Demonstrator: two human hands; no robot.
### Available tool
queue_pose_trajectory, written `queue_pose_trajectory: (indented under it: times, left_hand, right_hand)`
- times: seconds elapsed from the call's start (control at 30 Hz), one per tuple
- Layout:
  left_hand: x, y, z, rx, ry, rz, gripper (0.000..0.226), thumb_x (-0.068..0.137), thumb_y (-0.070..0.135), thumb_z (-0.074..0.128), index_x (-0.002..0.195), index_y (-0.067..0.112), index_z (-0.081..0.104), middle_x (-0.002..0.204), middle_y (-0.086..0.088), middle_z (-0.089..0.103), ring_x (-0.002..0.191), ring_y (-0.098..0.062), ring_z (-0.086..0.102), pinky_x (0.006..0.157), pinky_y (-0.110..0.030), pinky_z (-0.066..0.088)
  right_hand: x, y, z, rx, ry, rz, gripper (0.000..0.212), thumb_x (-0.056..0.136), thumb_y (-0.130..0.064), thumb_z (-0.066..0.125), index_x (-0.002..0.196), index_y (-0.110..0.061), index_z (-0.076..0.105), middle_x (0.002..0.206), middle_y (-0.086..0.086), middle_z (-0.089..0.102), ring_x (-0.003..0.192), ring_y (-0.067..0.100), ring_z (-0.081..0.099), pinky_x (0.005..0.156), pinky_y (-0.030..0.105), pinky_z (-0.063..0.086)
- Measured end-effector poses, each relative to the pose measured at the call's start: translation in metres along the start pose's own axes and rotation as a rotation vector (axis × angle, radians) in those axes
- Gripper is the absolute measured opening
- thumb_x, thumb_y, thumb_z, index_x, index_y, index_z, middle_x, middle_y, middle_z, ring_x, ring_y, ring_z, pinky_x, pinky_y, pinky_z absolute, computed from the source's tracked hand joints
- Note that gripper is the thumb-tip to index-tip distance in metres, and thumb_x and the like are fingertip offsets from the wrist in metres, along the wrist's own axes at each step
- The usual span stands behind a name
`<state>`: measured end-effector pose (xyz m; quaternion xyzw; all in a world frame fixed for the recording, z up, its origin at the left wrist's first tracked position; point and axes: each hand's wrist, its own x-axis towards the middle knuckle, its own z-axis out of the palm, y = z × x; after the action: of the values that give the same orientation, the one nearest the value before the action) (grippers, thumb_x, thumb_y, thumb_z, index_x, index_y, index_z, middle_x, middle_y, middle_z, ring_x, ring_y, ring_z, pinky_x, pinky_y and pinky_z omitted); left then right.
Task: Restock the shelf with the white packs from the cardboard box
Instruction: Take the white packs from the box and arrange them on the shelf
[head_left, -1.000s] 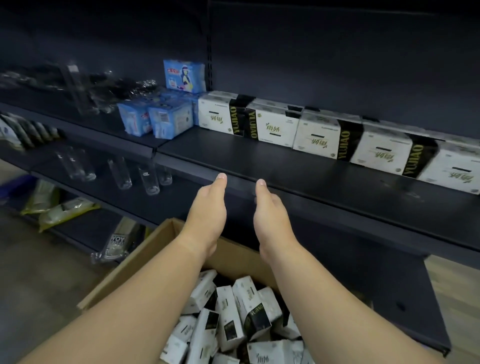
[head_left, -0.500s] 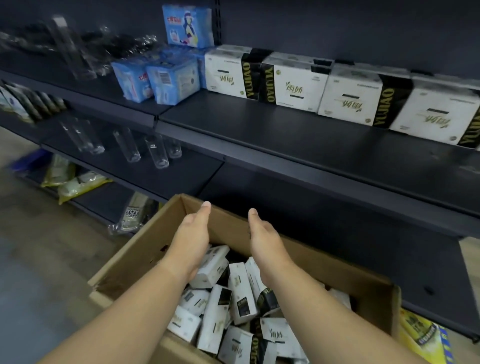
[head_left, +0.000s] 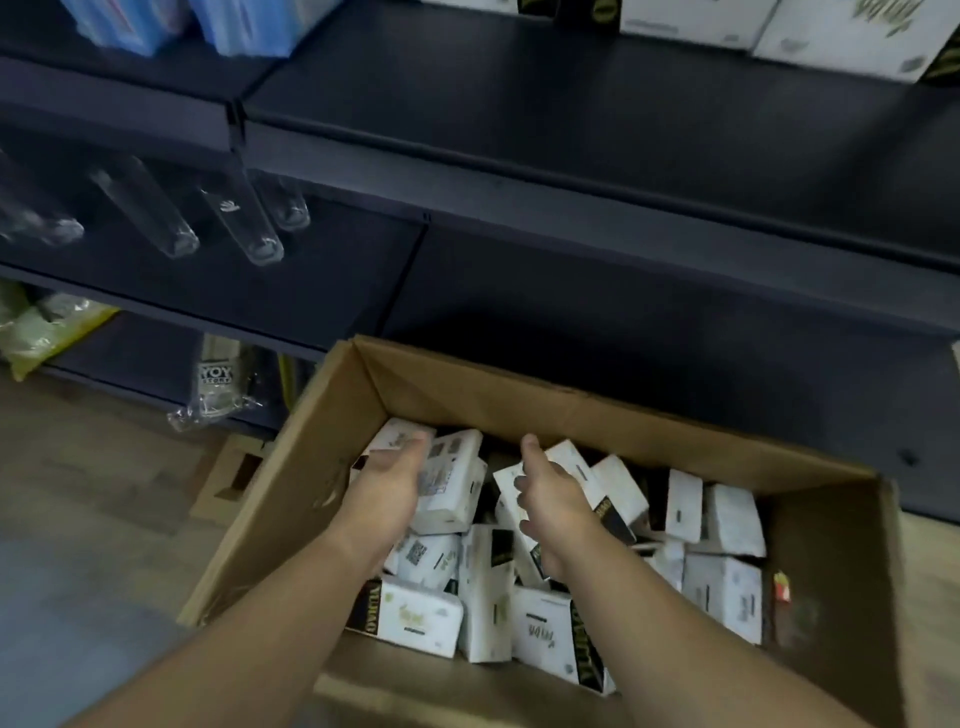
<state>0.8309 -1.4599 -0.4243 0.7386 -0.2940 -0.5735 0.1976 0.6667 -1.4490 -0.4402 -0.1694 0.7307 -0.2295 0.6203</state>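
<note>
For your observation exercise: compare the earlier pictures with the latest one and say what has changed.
Both hands came down from shelf height into the cardboard box. The left hand now lies on a white pack; the right hand reaches among the packs, its grip unclear. The view tilted downward. The shelf stock stayed put.

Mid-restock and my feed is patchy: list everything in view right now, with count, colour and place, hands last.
cardboard box: one, brown, open, on the floor before the shelves
white packs: many, uncounted, white with black bands, jumbled in the cardboard box
shelved white packs: at least two, cut off by the top edge, upper shelf at right
upper shelf: one, dark, bare front part
blue packs: at least two, upper left
clear tubes: about four, transparent, middle shelf at left
yellow-green bags: blurred, low shelf, far left
clear-wrapped pack: one, low shelf, left of the box
left hand: in the box, fingers on a pack
right hand: in the box, over the packs, grip unclear
</note>
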Motion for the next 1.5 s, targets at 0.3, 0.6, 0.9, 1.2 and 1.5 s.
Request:
queue_pose_trajectory:
  times: [0.3,0.6,0.9,1.2,1.5]
  left_hand:
    - [0.037,-0.032,-0.009,0.156,-0.029,-0.100,0.057,0.095,0.060,0.042,0.133,0.017,0.047,0.089,0.012,0.045,0.088,-0.012,0.044,0.086,-0.030,0.031]
    - [0.070,-0.076,-0.030,0.413,-0.049,-0.253,0.063,0.095,0.059,0.043,0.136,0.010,0.048,0.126,-0.008,0.056,0.105,-0.023,0.054,0.084,-0.033,0.040]
    - [0.072,-0.103,-0.038,0.440,-0.105,-0.388,0.059,0.098,0.046,0.049,0.140,0.004,0.045,0.132,-0.013,0.056,0.103,-0.024,0.053,0.090,-0.031,0.039]
    - [0.072,-0.092,-0.033,0.333,-0.075,-0.330,0.051,0.096,0.046,0.053,0.128,0.006,0.055,0.108,-0.009,0.064,0.093,-0.023,0.061,0.082,-0.033,0.043]
    - [0.068,-0.067,-0.029,0.292,-0.005,-0.230,0.049,0.094,0.050,0.052,0.119,0.009,0.058,0.109,-0.009,0.065,0.096,-0.025,0.061,0.081,-0.034,0.045]
  right_hand:
    - [0.028,0.035,0.038,-0.045,-0.009,0.173,0.074,0.090,-0.073,0.036,0.144,-0.023,0.043,0.144,0.002,0.049,0.131,0.030,0.045,0.112,0.046,0.035]
    - [0.028,0.078,0.058,-0.218,-0.068,0.300,0.061,0.100,-0.057,0.036,0.139,-0.011,0.046,0.116,0.005,0.055,0.097,0.020,0.049,0.087,0.031,0.039]
    - [0.029,0.092,0.060,-0.321,-0.130,0.385,0.070,0.098,-0.062,0.036,0.146,-0.013,0.042,0.143,0.009,0.049,0.127,0.026,0.049,0.110,0.041,0.039]
    - [0.028,0.086,0.055,-0.096,-0.071,0.385,0.048,0.095,-0.061,0.046,0.116,-0.018,0.056,0.094,0.001,0.054,0.083,0.019,0.051,0.081,0.032,0.044]
    - [0.017,0.076,0.042,0.034,0.042,0.266,0.039,0.097,-0.052,0.050,0.110,-0.016,0.054,0.083,-0.005,0.050,0.076,0.014,0.049,0.088,0.034,0.043]
